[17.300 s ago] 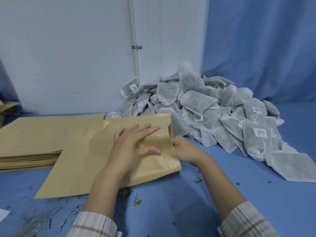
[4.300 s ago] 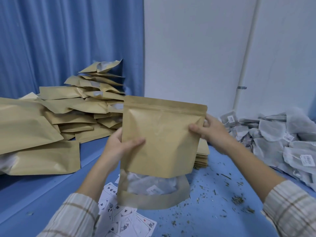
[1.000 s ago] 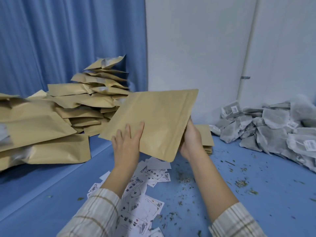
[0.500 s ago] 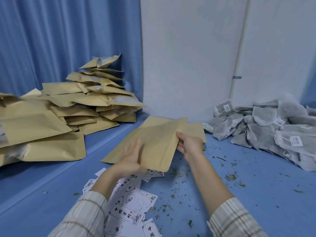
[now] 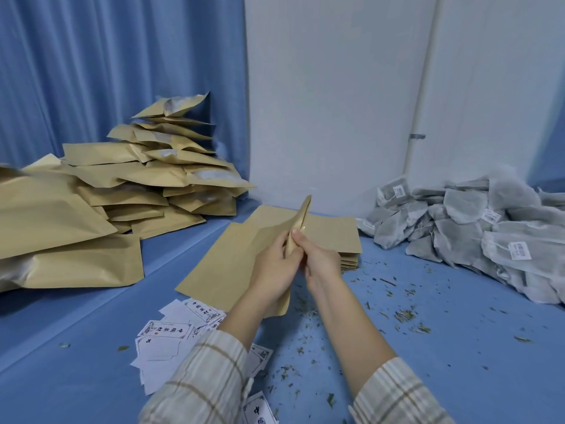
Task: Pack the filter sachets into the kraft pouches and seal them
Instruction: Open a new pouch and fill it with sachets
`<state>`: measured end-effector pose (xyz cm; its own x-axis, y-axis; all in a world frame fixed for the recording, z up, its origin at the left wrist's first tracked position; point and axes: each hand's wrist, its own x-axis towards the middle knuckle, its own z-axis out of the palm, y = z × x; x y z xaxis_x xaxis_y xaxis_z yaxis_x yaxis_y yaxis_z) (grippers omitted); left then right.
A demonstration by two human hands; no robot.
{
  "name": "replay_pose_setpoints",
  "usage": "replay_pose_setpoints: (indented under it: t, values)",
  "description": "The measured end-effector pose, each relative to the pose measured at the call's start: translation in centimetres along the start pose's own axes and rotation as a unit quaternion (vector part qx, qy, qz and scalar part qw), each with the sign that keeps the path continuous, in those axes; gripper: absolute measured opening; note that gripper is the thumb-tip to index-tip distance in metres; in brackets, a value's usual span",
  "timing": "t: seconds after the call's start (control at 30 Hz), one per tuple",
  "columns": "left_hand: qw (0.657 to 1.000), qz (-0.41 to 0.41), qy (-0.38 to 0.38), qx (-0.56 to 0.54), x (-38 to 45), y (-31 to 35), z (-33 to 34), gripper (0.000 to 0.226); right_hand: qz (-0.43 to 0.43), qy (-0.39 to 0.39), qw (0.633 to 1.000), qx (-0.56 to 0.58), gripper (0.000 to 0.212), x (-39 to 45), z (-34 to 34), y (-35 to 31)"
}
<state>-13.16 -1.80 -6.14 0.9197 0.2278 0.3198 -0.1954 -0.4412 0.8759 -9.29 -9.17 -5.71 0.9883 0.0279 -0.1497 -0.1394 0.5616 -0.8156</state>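
An empty flat kraft pouch point(image 5: 232, 264) lies on the blue table in the middle, its right edge lifted. My left hand point(image 5: 275, 267) and my right hand point(image 5: 318, 255) both pinch that raised mouth edge, fingers close together. Behind them sits a stack of flat empty pouches point(image 5: 333, 237). A heap of grey filter sachets point(image 5: 470, 228) with white labels fills the right side. Filled kraft pouches point(image 5: 146, 185) are piled at the left against the curtain.
White printed labels point(image 5: 171, 338) lie scattered near my left sleeve. Loose herb crumbs point(image 5: 403, 313) dot the blue table point(image 5: 458, 356) at the right. A white wall with a pipe point(image 5: 425, 87) stands behind, blue curtain to the left.
The filled pouch held a few seconds ago is gone from my hands. An empty pouch came down onto the table, and both hands moved together onto its right edge, lifting it.
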Motion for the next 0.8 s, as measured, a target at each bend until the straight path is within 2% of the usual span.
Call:
replay_pose_setpoints:
  t: [0.17,0.27,0.3,0.33,0.37,0.4,0.43,0.47,0.6,0.7,0.8]
  values:
    - [0.994,-0.019,0.087,-0.066,-0.2,0.4,1.1,0.020,0.084,-0.103,0.982,0.136,0.023,-0.4,0.6,0.5]
    - [0.986,-0.029,0.166,-0.011,-0.1,0.7,1.3,0.024,0.091,-0.103,0.975,0.174,0.025,-0.7,1.1,0.8]
    - [0.982,-0.025,0.185,0.029,-0.1,0.7,1.3,0.027,0.057,-0.083,0.987,0.121,0.026,-0.6,1.3,1.0]
    - [0.978,-0.020,0.197,0.065,-0.1,0.6,1.2,0.030,0.000,-0.050,0.999,0.012,0.028,-0.6,1.5,1.1]
    - [0.975,-0.013,0.202,0.092,-0.2,0.6,1.1,0.032,-0.079,-0.002,0.987,-0.142,0.030,-0.4,1.5,1.1]
    - [0.973,-0.001,0.204,0.110,-0.4,0.5,1.0,0.033,-0.163,0.043,0.943,-0.286,0.029,-0.4,1.6,1.1]
    - [0.971,0.013,0.204,0.125,-0.5,0.4,0.9,0.032,-0.222,0.065,0.902,-0.364,0.027,-0.4,1.7,0.8]
    - [0.969,0.025,0.206,0.137,-0.5,0.3,0.7,0.031,-0.250,0.063,0.881,-0.397,0.024,-0.5,1.7,0.5]
    - [0.963,0.017,0.242,0.119,-0.2,0.0,0.7,0.035,-0.265,0.044,0.864,-0.427,0.021,-0.1,1.7,0.3]
    - [0.960,-0.018,0.272,0.068,0.0,0.1,0.9,0.043,-0.243,0.061,0.889,-0.385,0.018,-0.1,1.8,0.6]
    - [0.947,-0.066,0.310,0.047,0.8,0.4,0.2,0.039,-0.190,0.098,0.925,-0.315,0.017,0.0,1.3,1.3]
